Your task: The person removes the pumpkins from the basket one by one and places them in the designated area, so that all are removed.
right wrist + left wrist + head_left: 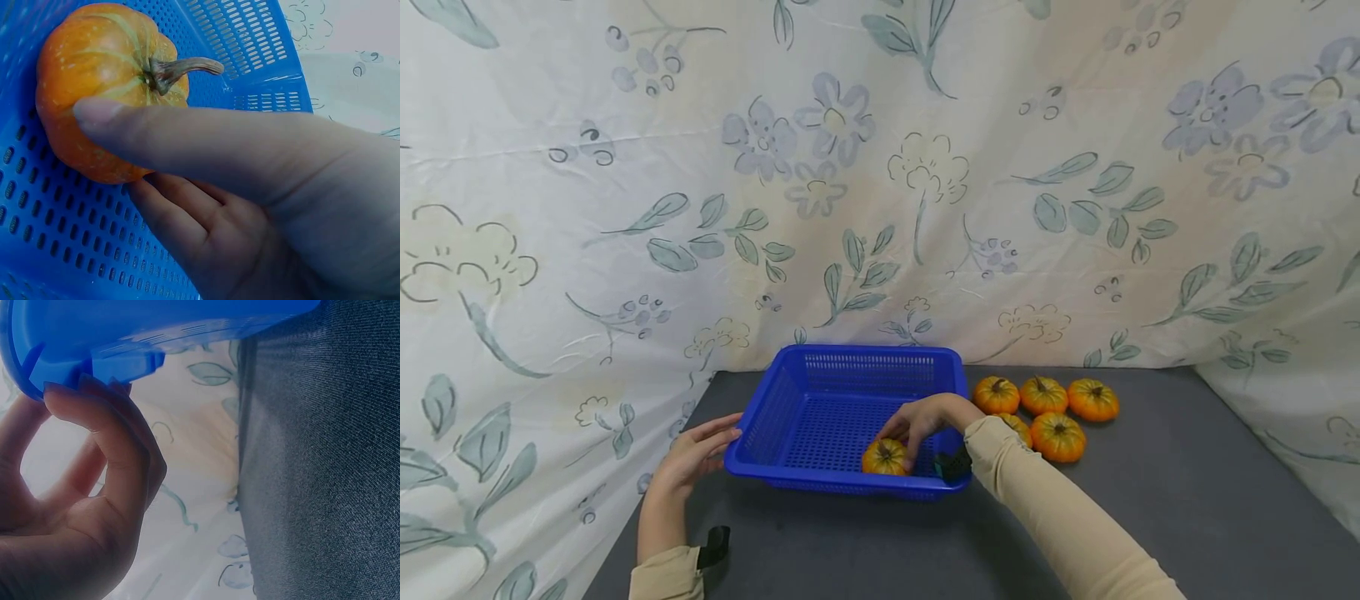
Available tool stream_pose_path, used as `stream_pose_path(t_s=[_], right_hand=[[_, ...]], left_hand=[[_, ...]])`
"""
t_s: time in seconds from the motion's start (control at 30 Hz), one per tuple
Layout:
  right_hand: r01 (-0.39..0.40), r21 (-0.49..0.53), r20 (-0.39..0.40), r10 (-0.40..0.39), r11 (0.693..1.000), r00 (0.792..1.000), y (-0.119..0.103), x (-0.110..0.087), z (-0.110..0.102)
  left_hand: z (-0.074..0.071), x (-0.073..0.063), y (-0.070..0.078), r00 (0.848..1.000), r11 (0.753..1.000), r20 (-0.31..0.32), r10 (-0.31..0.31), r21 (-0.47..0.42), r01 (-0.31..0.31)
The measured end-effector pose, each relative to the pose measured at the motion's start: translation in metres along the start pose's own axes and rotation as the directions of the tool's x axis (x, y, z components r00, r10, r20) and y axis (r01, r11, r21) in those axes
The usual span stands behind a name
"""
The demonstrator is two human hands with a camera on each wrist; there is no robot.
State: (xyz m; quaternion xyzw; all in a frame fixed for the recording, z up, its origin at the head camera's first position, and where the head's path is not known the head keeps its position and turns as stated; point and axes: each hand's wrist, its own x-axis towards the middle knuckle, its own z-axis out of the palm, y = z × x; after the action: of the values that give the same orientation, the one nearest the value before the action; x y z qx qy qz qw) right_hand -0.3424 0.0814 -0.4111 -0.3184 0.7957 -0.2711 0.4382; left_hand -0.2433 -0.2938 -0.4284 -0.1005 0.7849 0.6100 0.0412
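In the head view, a blue plastic basket (846, 477) with slotted walls stands on the dark table. My left hand (692, 454) grips its left rim; the left wrist view shows curled fingers (128, 456) against the underside of the blue rim (37, 375). Inside the basket, near its front wall, my right hand (921, 421) holds a small orange pumpkin (883, 458). Up close in the right wrist view, the thumb (137, 128) presses on the side of that pumpkin (94, 56), its brown stem tilted to the right. Other fingers reach beneath it, partly hidden.
Several more small pumpkins (1058, 437) sit on the table (1187, 483) just right of the basket, one partly covered by the right sleeve. A floral cloth (880, 208) hangs behind the table and along its sides.
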Motion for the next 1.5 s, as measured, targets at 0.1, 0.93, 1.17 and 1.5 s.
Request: stream_pose_path(t_s=[0.1,0.93,1.17,1.5], right_hand=[[0.002,-0.007,-0.021,-0.003,1.0,1.0,0.001,0.001,0.001],[0.043,-0.014,-0.18,-0.044,0.999,0.983,0.002,0.0,0.001],[0.094,0.025,-0.233,-0.086,0.995,0.969,-0.002,-0.003,-0.002],[0.159,0.059,-0.285,-0.136,0.986,0.949,-0.006,-0.02,-0.009]], left_hand=[[0.0,0.0,-0.001,1.0,1.0,-0.004,-0.001,0.006,0.001],[-0.001,0.001,-0.001,1.0,1.0,0.002,-0.002,-0.006,0.002],[0.001,0.001,-0.003,1.0,1.0,-0.006,-0.003,0.005,0.003],[0.002,0.0,-0.003,1.0,1.0,-0.021,0.0,0.011,0.0]])
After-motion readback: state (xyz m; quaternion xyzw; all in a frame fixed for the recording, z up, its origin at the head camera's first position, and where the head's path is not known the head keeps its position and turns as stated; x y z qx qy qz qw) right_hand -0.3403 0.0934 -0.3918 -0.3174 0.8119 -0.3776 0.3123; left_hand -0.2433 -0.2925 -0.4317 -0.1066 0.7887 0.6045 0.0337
